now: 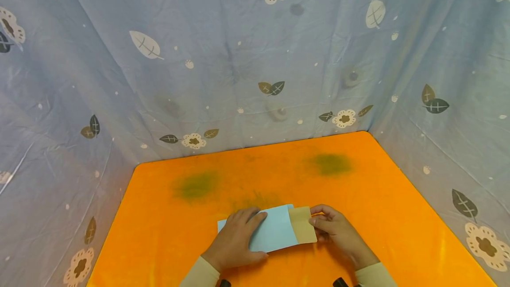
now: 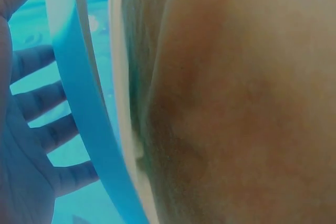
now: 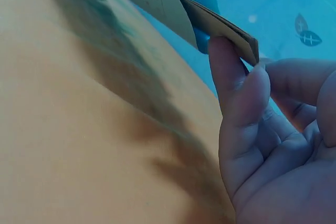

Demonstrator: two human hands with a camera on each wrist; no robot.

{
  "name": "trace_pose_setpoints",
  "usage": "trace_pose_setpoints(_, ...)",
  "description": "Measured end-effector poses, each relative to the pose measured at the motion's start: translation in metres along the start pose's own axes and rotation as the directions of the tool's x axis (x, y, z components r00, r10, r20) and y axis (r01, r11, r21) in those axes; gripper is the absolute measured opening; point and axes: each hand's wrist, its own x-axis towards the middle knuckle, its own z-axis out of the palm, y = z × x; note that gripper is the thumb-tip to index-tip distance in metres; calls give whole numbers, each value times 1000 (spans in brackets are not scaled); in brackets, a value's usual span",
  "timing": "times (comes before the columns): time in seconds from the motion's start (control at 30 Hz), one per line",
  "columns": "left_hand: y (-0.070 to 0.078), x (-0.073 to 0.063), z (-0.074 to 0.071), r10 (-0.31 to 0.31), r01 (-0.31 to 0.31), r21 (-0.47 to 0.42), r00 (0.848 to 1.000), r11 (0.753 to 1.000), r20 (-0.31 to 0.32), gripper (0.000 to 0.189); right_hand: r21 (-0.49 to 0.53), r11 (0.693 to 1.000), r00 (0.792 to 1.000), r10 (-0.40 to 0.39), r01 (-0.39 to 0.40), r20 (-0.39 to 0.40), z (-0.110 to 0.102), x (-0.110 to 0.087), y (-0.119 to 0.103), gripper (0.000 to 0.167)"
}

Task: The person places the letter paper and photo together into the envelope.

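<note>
A flat, light blue paper envelope point(image 1: 274, 230) is held a little above the orange table, and a tan folded paper point(image 1: 303, 226) sticks out of its right end. My left hand point(image 1: 236, 242) grips the envelope's left part; the left wrist view has the envelope point(image 2: 86, 98) edge-on between thumb and spread fingers. With thumb and fingertips, my right hand point(image 1: 338, 233) pinches the outer end of the tan paper. In the right wrist view the tan paper point(image 3: 223, 24) shows several layers, its inner part hidden inside the envelope point(image 3: 155, 4).
The orange table point(image 1: 255, 176) bears dark green smudges point(image 1: 330, 164) toward its back. A blue-grey cloth curtain point(image 1: 223, 56) with leaves and flowers encloses the back and both sides. Two small black objects point(image 1: 340, 282) poke in at the bottom edge.
</note>
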Motion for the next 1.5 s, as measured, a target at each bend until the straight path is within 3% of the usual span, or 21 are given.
trace_pose_setpoints(0.27,-1,-1,0,8,-8,2,1000,1000,-2,92,21,1000,1000,14,-14,17,6,2,3,40)
trace_pose_setpoints(0.63,-1,0,-2,11,-11,19,1000,1000,3,93,52,999,1000,15,-16,23,6,3,4,32)
trace_pose_setpoints(0.9,-1,0,-1,26,-26,30,1000,999,5,92,33,999,1000,7,-8,24,10,4,2,34)
trace_pose_setpoints(1.17,-4,-3,0,25,-25,28,1000,999,-1,91,-66,998,1000,7,-8,-19,6,3,-2,41)
trace_pose_setpoints(1.5,-6,-3,-3,31,-32,-12,999,999,-14,95,66,998,998,-14,10,61,-4,1,0,28)
